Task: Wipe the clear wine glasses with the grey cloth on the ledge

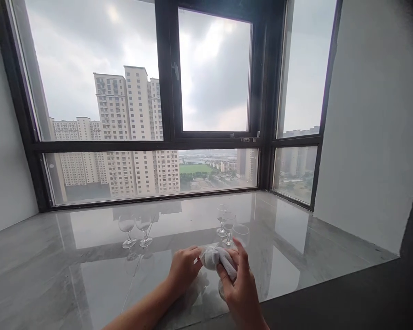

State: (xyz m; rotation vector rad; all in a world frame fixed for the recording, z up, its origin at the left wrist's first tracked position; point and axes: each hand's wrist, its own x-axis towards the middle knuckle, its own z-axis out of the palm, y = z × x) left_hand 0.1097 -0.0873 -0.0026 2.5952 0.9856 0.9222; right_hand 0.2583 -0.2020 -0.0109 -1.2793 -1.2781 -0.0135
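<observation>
My left hand (184, 269) and my right hand (240, 289) meet over the front of a glossy grey marble sill (296, 238). Both are closed on a bunched white cloth (214, 256). The left fingers pinch its left end and the right fingers wrap its right end. A bit of clear glass (221, 289) shows under my right fingers; I cannot tell what it belongs to. Just beyond my hands stand three stemmed glasses (229, 228), the nearest one (241, 233) right behind my right fingertips. Two more stemmed glasses (136, 229) stand upright to the left.
A dark-framed window (165, 137) closes the back of the sill, with tower blocks outside. White walls (371, 128) bound the sill on the left and right. A dark edge (330, 293) runs along the sill's front right.
</observation>
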